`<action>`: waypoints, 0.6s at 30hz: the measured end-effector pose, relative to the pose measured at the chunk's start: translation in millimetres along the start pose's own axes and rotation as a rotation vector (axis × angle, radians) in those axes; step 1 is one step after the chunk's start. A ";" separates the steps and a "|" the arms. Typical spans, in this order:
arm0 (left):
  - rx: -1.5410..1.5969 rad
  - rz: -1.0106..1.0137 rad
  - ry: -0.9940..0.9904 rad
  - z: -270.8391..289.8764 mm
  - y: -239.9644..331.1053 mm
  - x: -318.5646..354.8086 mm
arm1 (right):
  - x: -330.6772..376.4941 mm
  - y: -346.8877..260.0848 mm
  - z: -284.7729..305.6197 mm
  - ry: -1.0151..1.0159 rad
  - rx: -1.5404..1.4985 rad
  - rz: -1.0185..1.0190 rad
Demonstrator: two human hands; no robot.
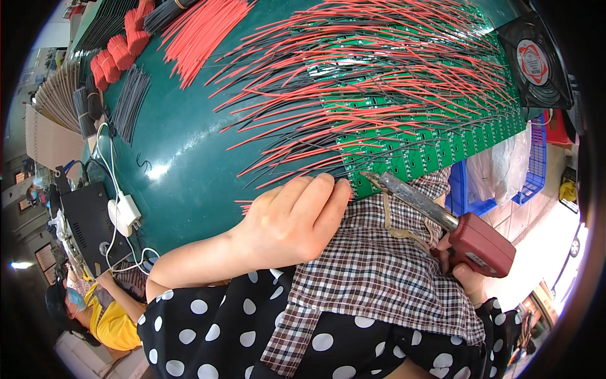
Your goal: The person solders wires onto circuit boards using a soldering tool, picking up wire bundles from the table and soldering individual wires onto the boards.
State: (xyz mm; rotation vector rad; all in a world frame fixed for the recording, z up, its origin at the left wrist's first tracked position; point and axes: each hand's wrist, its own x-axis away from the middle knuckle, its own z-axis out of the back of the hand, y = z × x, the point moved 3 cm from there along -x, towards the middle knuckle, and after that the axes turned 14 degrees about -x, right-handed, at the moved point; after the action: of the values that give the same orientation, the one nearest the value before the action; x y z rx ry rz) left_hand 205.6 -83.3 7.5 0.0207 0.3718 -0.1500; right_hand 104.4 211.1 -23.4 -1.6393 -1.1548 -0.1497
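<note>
My left hand (290,218) is closed in a pinch at the near left corner of a sheet of green circuit boards (413,155). Thin red wires (243,206) stick out from behind it, and a bit of red shows at its fingertips. Wrapped round the maroon handle of a soldering iron (483,246), my right hand (468,278) is mostly hidden by that handle. The iron's tip points left, at the boards' near edge close to my left fingertips. Many red and black wires (284,114) rise from the boards and fan out leftward.
Loose red wires (202,38), grey wires (131,101) and red bundles (120,52) lie on the green table (183,132). A black fan (535,60) stands far right, above a blue basket (536,158). At left are a black box (88,221), a white plug (126,213) and a seated person (110,316).
</note>
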 end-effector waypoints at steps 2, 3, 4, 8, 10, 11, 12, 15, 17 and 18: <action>0.001 0.000 0.002 0.0 -0.4 0.1 | 1.7 1.8 4.4 0.004 0.046 -0.017; 0.006 0.000 -0.002 -0.1 -0.8 0.2 | 3.0 2.5 8.1 0.001 0.085 -0.017; 0.008 0.000 -0.014 -0.5 -1.1 0.4 | 4.3 3.7 12.7 0.001 0.085 -0.017; 0.006 -0.008 -0.010 -0.6 -1.0 0.9 | 7.0 10.6 31.5 -0.009 0.448 0.014; 0.003 -0.005 -0.024 -1.1 -0.8 0.8 | 8.4 12.4 37.0 -0.016 0.607 0.053; 0.007 -0.005 -0.014 -0.7 -0.6 0.8 | 9.4 12.1 37.7 -0.036 0.685 0.074; -0.001 -0.004 -0.015 -0.6 -0.4 0.8 | 10.0 13.1 37.1 -0.047 0.724 0.084; -0.019 -0.003 -0.012 -0.2 0.1 0.4 | 10.6 12.0 32.4 -0.016 0.310 0.052; -0.028 -0.003 -0.008 0.0 0.4 0.2 | 9.0 9.8 26.1 0.011 0.240 0.033; -0.027 -0.001 -0.008 0.1 0.5 0.1 | 7.9 6.6 22.1 0.012 0.191 0.084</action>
State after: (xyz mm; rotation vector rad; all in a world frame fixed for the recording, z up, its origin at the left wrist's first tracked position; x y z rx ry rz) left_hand 205.9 -82.8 7.5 -0.0063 0.3657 -0.1459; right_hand 103.8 233.8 -32.3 -1.5124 -1.0556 0.0054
